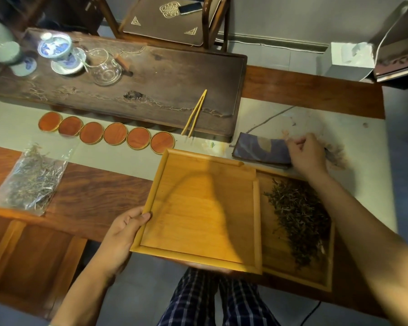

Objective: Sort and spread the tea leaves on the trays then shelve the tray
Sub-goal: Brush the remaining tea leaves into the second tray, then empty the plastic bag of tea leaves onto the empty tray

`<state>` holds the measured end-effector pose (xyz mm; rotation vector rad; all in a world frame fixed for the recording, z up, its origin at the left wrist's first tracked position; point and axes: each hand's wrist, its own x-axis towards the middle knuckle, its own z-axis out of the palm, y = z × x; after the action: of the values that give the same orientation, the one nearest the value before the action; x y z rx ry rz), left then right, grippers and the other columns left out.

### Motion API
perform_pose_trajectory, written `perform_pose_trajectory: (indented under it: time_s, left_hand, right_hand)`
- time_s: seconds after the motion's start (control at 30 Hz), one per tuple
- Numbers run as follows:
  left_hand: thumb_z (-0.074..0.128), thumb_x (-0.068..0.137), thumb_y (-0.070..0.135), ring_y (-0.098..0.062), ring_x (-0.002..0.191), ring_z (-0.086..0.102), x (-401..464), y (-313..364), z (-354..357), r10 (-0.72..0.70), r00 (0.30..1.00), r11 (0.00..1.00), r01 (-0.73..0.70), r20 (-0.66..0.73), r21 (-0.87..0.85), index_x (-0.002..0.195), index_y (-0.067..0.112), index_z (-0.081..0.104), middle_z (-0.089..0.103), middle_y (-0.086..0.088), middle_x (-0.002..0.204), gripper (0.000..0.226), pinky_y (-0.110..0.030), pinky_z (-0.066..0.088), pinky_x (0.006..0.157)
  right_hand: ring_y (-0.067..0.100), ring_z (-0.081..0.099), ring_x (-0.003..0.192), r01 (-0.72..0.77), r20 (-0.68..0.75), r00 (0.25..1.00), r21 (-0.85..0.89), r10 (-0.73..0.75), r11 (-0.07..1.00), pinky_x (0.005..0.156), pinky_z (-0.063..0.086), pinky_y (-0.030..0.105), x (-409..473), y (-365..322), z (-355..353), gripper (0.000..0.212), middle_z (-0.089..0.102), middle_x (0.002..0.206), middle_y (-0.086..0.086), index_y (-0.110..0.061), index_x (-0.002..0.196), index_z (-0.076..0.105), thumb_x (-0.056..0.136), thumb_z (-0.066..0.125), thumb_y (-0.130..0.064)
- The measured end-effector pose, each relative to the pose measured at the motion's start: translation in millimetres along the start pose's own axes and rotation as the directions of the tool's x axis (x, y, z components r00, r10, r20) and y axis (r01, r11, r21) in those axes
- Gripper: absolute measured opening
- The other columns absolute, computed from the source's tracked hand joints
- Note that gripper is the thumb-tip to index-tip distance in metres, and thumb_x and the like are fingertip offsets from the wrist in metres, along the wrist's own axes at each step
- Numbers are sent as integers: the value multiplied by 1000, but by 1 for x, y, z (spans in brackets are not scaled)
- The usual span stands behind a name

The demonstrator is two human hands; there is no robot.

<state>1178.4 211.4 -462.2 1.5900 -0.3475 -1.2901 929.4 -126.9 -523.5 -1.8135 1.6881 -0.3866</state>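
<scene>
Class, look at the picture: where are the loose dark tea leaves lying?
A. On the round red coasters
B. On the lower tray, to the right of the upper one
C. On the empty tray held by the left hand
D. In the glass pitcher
B: the tea leaves lie on the lower tray, while the upper tray gripped by the left hand is bare.

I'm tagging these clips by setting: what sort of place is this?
Probably a tea room or small tea workshop. A dark carved tea table carries a blue-and-white lidded cup and a glass pitcher, and loose tea leaves lie on a wooden tray.
</scene>
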Motion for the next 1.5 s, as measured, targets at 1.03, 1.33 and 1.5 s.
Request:
perform_pose_trajectory:
  time_s: [1.03,1.33,1.5]
  left_hand:
    - [61,94,14,3,60,62,29,37,-206,112,975,765,-207,190,610,71,21,70,71,17,68,26,-13,41,56]
    - [73,81,14,6,54,57,54,6,-194,163,975,691,-223,152,687,70,41,63,60,26,55,32,-9,38,51]
    - [71,82,12,5,59,59,60,-7,-172,186,978,710,-197,89,676,75,41,64,62,20,57,30,-7,39,52]
  right_hand:
    - [12,57,86,-69,96,994,245,47,967,66,40,22,-269,-153,149,11,61,91,-7,-26,99,56,96,50,-17]
    - [15,51,84,-88,18,996,55,87,995,71,37,27,-245,-149,168,14,59,91,4,-8,99,63,96,49,-12]
    - [17,53,85,-74,28,997,34,74,997,72,38,27,-231,-142,162,15,57,89,1,-8,98,64,96,48,-9]
